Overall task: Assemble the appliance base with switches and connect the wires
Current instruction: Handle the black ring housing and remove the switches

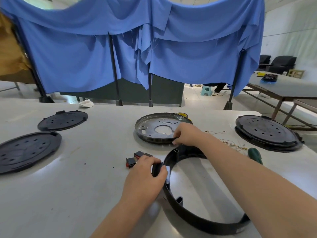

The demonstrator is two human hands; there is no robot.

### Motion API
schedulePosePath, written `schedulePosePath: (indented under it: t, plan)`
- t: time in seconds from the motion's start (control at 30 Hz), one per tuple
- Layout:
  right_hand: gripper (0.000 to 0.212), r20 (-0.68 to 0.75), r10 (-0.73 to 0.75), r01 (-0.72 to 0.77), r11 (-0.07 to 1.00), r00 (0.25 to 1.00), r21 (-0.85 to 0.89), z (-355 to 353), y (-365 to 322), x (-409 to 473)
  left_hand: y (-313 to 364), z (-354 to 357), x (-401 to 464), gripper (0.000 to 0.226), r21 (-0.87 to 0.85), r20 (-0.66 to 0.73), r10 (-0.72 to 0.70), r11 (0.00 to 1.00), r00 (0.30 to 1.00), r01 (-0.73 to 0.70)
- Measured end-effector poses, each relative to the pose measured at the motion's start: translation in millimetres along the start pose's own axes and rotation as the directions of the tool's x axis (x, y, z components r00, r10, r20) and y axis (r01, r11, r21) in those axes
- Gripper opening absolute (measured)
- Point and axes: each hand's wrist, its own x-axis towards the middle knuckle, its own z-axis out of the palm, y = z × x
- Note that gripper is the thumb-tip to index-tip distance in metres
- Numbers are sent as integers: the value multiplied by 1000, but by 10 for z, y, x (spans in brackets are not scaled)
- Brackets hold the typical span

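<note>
On the white table (85, 194) a black ring-shaped base housing (202, 219) lies near the person. The left hand (145, 174) grips the left side of this ring, fingers curled round a black block at its rim, with a small white part just beside the fingertips. Two red-and-black switches (135, 158) lie on the table touching the far-left side of that hand. The right hand (186, 133) reaches across the ring and pinches the near rim of a round metal plate (154, 127) lying farther away. Thin wires (228, 143) lie to the right of the plate, with a green-handled screwdriver (255, 155) near them. Black perforated discs (27, 150) lie at far left and far right
</note>
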Motion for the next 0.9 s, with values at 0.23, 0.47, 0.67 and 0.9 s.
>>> schedulePosePath:
  t: [0.23,0.47,0.67,0.9]
  plan:
    - [11,-232,-95,110,993,968,50,-235,-16,-335,0,-30,-4,15,-10,11,2,1000,1000,-2]
    - [11,-468,-167,220,974,868,61,-336,193,-1305,45,-155,80,20,-258,-32,-81,964,996,70]
    - [10,-588,-253,275,960,768,-53,-207,384,-2112,260,-351,121,36,-688,128,-288,663,949,294]
    - [19,-608,-214,294,955,765,33,-55,589,-2394,227,-382,67,24,-697,223,-186,657,957,289]
